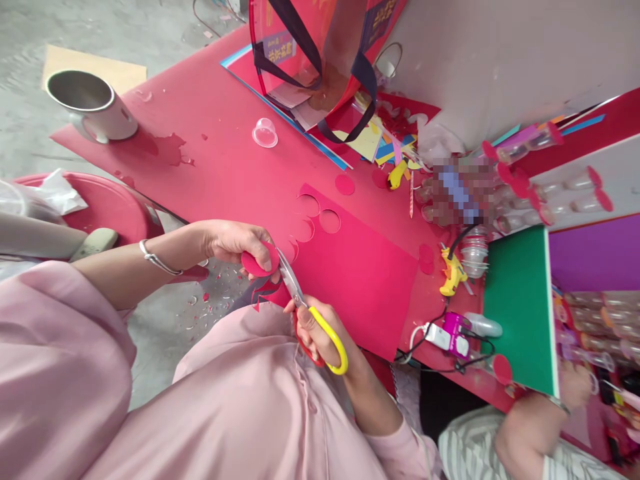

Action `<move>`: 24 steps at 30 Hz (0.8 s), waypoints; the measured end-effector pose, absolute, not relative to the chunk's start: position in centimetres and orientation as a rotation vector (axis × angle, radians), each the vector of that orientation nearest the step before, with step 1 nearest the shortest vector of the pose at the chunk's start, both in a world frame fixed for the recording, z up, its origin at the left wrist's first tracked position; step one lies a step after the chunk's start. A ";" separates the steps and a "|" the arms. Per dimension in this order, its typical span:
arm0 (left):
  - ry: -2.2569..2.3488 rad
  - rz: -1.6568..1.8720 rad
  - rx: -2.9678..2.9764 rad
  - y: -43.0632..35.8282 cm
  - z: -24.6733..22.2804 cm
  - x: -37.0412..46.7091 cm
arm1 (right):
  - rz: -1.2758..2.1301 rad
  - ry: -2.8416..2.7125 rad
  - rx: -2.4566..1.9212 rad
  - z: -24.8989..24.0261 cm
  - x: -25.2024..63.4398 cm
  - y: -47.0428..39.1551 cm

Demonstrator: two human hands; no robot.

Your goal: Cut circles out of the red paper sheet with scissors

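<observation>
Between the thumb and fingers of my left hand (237, 243) is a red paper circle (259, 261). My right hand (320, 330) grips a pair of scissors (291, 277) with one yellow and one red handle loop. Their blades point up and left and meet the circle's right edge. A jagged red paper scrap hangs below the circle, close to the blades. Beyond my hands lies a red paper sheet (355, 280) with round cut-outs along its upper left part. A loose red circle (345, 185) rests on the table above it.
A mug (93, 107) stands at the table's left end, near wet patches. A small clear plastic cup (265, 133) and a red bag (320, 67) are farther back. A yellow glue gun (453, 272) with its cable lies right. A co-worker's arm (533, 427) is at lower right.
</observation>
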State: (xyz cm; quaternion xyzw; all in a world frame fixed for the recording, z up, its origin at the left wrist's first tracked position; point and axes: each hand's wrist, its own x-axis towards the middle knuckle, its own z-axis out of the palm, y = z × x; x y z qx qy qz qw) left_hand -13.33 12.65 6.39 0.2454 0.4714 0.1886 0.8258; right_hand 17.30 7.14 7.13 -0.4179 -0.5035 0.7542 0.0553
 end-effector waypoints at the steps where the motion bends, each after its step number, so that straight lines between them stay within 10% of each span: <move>1: 0.992 0.395 0.525 12.7 6.4 -13.4 | 2.292 -1.524 -1.263 7.0 17.3 7.2; 24: 0.929 0.634 1.036 5.6 12.6 -2.7 | 1.321 -1.342 -1.244 11.3 19.4 3.7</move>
